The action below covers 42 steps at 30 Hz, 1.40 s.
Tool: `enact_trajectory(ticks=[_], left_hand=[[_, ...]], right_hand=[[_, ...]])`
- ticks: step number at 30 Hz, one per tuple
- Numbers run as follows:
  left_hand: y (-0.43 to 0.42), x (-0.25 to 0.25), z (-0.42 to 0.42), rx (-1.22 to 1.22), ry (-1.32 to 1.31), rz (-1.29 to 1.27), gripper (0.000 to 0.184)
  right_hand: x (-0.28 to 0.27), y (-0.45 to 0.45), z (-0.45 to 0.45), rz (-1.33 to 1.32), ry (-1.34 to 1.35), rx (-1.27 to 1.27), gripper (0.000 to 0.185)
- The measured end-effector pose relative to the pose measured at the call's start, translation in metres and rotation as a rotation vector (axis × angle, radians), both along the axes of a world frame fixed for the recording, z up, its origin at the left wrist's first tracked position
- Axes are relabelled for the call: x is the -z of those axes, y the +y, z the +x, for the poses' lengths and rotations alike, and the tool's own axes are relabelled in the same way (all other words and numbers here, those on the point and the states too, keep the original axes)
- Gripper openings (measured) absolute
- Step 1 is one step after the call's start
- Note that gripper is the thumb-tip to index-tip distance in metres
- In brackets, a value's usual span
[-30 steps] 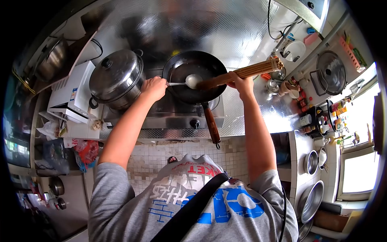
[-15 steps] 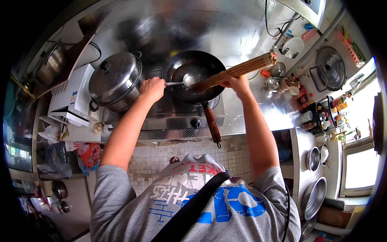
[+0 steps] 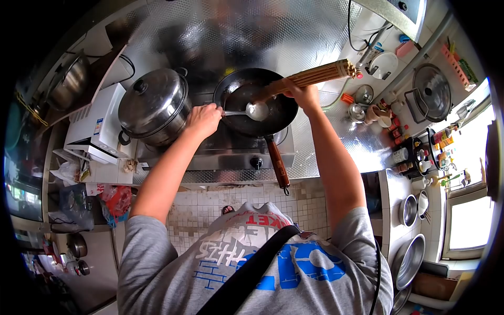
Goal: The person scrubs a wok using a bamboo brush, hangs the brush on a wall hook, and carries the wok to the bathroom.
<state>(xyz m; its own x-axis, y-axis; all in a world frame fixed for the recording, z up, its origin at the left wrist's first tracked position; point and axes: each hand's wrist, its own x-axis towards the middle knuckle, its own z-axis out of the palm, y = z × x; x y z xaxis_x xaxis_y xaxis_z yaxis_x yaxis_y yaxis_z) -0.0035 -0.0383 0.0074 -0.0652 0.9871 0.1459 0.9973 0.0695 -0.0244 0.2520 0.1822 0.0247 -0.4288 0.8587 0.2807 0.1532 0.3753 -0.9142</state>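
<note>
A black wok with a wooden handle pointing toward me rests on the stove. Closed round the handle of a metal ladle is my left hand, at the wok's left rim; the ladle's bowl is inside the wok. My right hand grips a bundle of thin wooden or bamboo sticks near its middle. The bundle slants down to the left, and its lower end is in the wok, just above the ladle's bowl. Some fingers of both hands are hidden.
Left of the wok stands a large lidded steel pot, with a white appliance beyond it. Sauce bottles, small lids and a large pot lid are on the right. Metal basins sit at the lower right.
The ladle's bowl has moved right and slightly toward me in the wok. My right hand and the stick bundle have moved up and left, away from me.
</note>
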Motion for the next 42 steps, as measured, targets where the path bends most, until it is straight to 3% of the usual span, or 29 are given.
enact_trajectory(ticks=[2,6,8,14,18,20,22,25,28,32,33,34,36,39,40,42], left_hand=[[0.000,0.001,-0.002,0.006,0.018,-0.002,0.019],[-0.005,-0.002,-0.005,-0.019,0.025,0.004,0.020],[-0.006,0.000,-0.003,-0.027,-0.001,0.030,0.020],[-0.002,0.001,-0.003,-0.080,0.026,-0.027,0.021],[-0.007,-0.006,0.002,-0.057,-0.013,-0.039,0.021],[-0.005,-0.003,0.002,-0.058,-0.025,-0.052,0.022],[-0.003,-0.002,0.001,-0.080,-0.020,-0.048,0.022],[-0.006,-0.010,0.005,-0.152,-0.061,-0.032,0.019],[-0.007,-0.009,0.004,-0.184,-0.075,-0.035,0.020],[-0.004,-0.006,0.005,-0.164,-0.086,-0.050,0.021],[-0.003,-0.006,0.005,-0.164,-0.088,-0.046,0.021],[-0.002,-0.007,0.005,-0.164,-0.090,-0.043,0.021],[-0.002,-0.007,0.004,-0.168,-0.088,-0.050,0.021],[-0.005,-0.009,0.001,-0.161,-0.079,-0.063,0.020],[-0.005,-0.009,0.002,-0.140,-0.075,-0.063,0.020],[-0.001,-0.006,0.003,-0.094,-0.046,-0.051,0.020]], right_hand=[[-0.003,-0.006,-0.002,-0.062,0.125,-0.188,0.029],[-0.013,0.010,0.020,0.014,-0.206,0.043,0.027],[-0.020,0.013,0.023,-0.077,-0.218,0.108,0.028],[-0.038,0.003,0.012,-0.421,-0.074,-0.047,0.022],[-0.025,0.009,0.008,-0.114,-0.220,0.229,0.023],[-0.009,-0.005,-0.004,0.152,-0.092,0.129,0.027],[0.005,-0.015,-0.014,0.169,0.052,-0.112,0.028],[0.001,-0.027,-0.004,-0.141,0.077,-0.228,0.024],[-0.024,-0.016,0.019,-0.350,-0.046,-0.117,0.024],[-0.008,-0.021,0.008,0.010,-0.105,0.080,0.022],[0.009,-0.021,0.004,0.302,-0.068,0.002,0.021],[0.014,-0.024,0.000,0.331,-0.103,-0.087,0.022],[0.018,-0.030,0.006,-0.049,0.079,-0.208,0.021],[-0.012,-0.012,0.028,-0.274,-0.006,-0.101,0.021],[-0.015,-0.011,0.026,-0.181,-0.072,0.048,0.021],[-0.009,-0.020,0.011,0.075,-0.170,0.070,0.022]])
